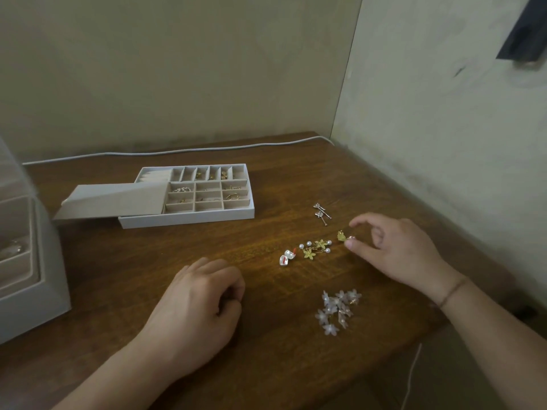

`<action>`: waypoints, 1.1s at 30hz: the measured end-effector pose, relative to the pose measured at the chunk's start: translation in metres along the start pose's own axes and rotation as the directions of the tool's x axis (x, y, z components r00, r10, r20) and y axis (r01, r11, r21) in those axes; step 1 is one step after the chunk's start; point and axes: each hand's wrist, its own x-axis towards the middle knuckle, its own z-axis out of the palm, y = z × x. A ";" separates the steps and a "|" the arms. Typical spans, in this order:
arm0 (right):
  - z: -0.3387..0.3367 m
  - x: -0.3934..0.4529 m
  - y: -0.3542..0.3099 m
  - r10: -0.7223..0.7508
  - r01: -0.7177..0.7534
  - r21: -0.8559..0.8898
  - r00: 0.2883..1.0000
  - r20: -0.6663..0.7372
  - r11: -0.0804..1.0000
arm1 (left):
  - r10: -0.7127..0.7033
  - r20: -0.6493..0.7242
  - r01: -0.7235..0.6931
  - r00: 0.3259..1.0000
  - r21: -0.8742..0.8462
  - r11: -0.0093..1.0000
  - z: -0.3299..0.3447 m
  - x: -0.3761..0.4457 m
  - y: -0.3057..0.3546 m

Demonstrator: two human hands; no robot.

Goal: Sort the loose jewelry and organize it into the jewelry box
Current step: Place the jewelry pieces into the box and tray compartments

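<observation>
A grey jewelry tray [189,221] with many small compartments lies on the wooden table, and some compartments hold rings and earrings. Its grey lid [112,199] rests slanted over the tray's left part. Loose pieces lie to the right: silver studs [322,213], gold flower and pearl earrings [315,248], white heart-shaped pieces [286,258] and a cluster of translucent white flowers [337,310]. My right hand [393,250] hovers with thumb and index apart around a small gold flower piece [342,235] lying on the table. My left hand [195,309] rests curled on the table, nothing visible in it.
A larger grey jewelry box [35,291] with a clear raised lid stands at the left edge. A white cable [177,150] runs along the back wall. Walls close off the table at the back and right. The table's front right corner drops off near a thin cord [414,371].
</observation>
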 end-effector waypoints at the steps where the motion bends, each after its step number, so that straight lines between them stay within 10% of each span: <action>1: 0.004 0.006 0.001 0.015 -0.014 -0.030 1.000 0.019 0.999 | -0.009 -0.001 0.009 1.000 -0.019 1.000 0.000 0.000 0.000; 15: 0.006 0.013 0.019 0.020 -0.019 0.165 1.000 -0.005 0.986 | -0.056 -0.023 0.050 0.998 -0.206 0.977 -0.003 0.002 -0.004; 33: 0.000 0.008 0.027 0.066 -0.066 -0.002 0.997 0.037 0.998 | -0.065 -0.004 0.063 0.998 -0.226 0.972 -0.004 0.003 -0.005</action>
